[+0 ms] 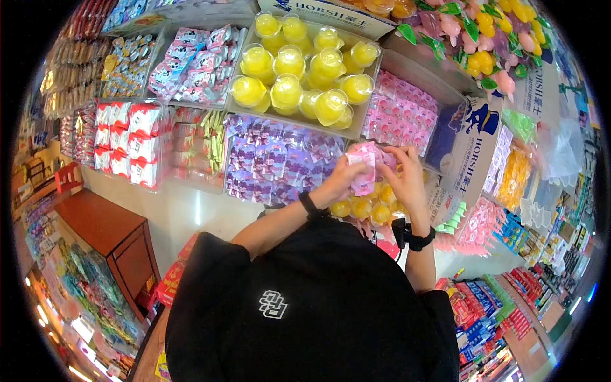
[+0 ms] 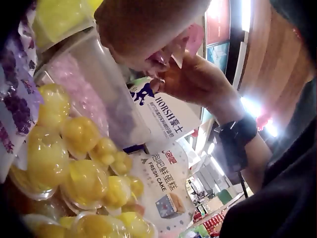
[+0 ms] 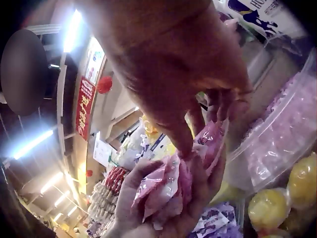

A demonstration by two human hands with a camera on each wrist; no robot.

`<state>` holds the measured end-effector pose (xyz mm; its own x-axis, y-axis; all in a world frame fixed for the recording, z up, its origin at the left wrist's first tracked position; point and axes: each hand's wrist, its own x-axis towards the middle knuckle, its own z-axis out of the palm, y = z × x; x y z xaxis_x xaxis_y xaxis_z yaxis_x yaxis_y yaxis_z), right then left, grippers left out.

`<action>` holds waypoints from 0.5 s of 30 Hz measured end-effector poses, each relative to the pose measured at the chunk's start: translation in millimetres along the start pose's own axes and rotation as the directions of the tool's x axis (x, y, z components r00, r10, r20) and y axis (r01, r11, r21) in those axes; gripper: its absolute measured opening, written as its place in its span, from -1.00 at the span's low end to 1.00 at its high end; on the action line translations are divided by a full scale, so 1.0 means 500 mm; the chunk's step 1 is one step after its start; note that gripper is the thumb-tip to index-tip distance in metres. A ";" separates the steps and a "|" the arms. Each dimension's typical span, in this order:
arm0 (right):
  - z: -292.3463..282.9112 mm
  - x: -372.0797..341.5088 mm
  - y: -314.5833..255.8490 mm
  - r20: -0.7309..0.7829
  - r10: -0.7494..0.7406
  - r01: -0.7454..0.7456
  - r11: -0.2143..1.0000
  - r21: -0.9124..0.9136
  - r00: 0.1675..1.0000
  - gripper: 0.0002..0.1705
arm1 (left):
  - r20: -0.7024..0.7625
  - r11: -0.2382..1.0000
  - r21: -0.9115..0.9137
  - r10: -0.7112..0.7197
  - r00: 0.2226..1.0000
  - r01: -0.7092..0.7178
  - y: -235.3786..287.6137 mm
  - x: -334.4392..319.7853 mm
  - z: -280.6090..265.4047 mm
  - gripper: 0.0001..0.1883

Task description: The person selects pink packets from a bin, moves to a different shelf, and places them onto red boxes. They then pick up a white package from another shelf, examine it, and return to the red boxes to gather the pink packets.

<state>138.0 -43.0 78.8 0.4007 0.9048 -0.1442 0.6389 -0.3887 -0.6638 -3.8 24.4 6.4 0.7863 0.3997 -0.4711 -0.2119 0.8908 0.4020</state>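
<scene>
Several small pink candy packets (image 1: 361,167) are bunched in my left hand (image 1: 344,181), whose thumb lies across their front. Beside it, my right hand (image 1: 407,177) pinches a pink packet (image 3: 212,141) at the edge of the bunch, its fingertips close to the left hand's fingers. In the right wrist view the left palm cups the glossy packets (image 3: 166,186) from below. Both hands are above a bin of yellow round wrapped sweets (image 1: 375,207), close to the bin of matching pink packets (image 1: 404,111). Part of the bunch is hidden behind fingers.
Purple grape-print packets (image 1: 273,159) fill the bin to the left. Yellow jelly cups (image 1: 289,63) stand behind it. Red-and-white packets (image 1: 133,143) occupy another clear bin. A HORSH carton panel (image 1: 474,146) rises at the right, and a brown wooden cabinet (image 1: 95,210) stands at the left.
</scene>
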 end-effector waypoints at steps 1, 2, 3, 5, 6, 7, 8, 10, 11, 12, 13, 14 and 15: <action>-0.003 -0.004 -0.003 -0.008 0.001 -0.001 1.000 -0.002 1.000 -0.63 | -0.017 1.000 0.025 -0.014 1.000 0.014 -0.004 0.000 -0.001 -0.49; -0.006 -0.004 -0.010 -0.018 -0.013 0.013 1.000 0.004 1.000 -0.65 | -0.010 1.000 0.028 -0.013 1.000 0.013 -0.006 0.002 -0.002 -0.49; -0.007 -0.005 -0.017 -0.024 -0.027 0.027 1.000 0.012 0.999 -0.67 | 0.012 1.000 0.011 -0.014 1.000 0.014 -0.005 0.002 -0.001 -0.49; -0.002 -0.006 -0.024 -0.036 -0.010 0.010 1.000 0.017 0.999 -0.69 | 0.035 1.000 -0.006 -0.010 0.999 0.010 -0.005 0.000 -0.001 -0.49; 0.001 -0.006 -0.026 -0.044 0.009 -0.008 1.000 0.022 0.999 -0.72 | 0.064 1.000 -0.022 -0.013 0.998 0.014 0.003 -0.004 0.006 -0.49; 0.002 -0.006 -0.024 -0.044 0.003 -0.002 1.000 0.020 0.999 -0.72 | 0.091 0.999 -0.039 -0.013 0.996 0.017 0.009 -0.009 0.013 -0.49; 0.006 -0.005 -0.021 -0.054 0.022 -0.019 0.998 0.055 0.998 -0.74 | 0.092 0.999 -0.040 -0.007 0.996 0.011 0.012 -0.011 0.015 -0.49; 0.015 -0.003 -0.014 -0.057 0.036 -0.031 0.995 0.090 0.998 -0.77 | 0.111 0.989 0.146 0.009 0.994 -0.025 0.016 -0.018 0.016 -0.50; 0.019 0.000 -0.008 -0.125 -0.015 0.029 0.993 0.113 0.992 -0.79 | 0.108 0.989 0.144 0.015 0.994 -0.030 0.013 -0.016 0.013 -0.50; 0.023 0.002 -0.001 -0.194 -0.063 0.090 0.987 0.133 0.979 -0.82 | 0.114 0.993 0.108 0.025 0.993 -0.038 0.006 -0.009 0.008 -0.50; 0.029 0.003 0.010 -0.192 -0.067 0.094 0.987 0.132 0.979 -0.82 | 0.121 0.997 0.071 0.035 0.992 -0.044 0.000 -0.003 0.004 -0.51; 0.034 0.001 0.023 -0.225 0.018 0.044 0.962 0.269 0.974 -0.83 | 0.118 0.997 0.068 0.038 0.992 -0.046 -0.008 0.002 -0.002 -0.51; 0.034 0.003 0.024 -0.247 0.107 0.002 0.915 0.403 0.963 -0.83 | 0.078 0.996 0.073 0.038 0.996 -0.043 -0.007 0.005 -0.001 -0.52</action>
<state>134.8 -43.4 58.1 0.6165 0.7869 -0.0280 0.3210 -0.2837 -0.9036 -1.4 22.3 3.1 0.8206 0.4149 -0.3930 -0.2027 0.8543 0.4786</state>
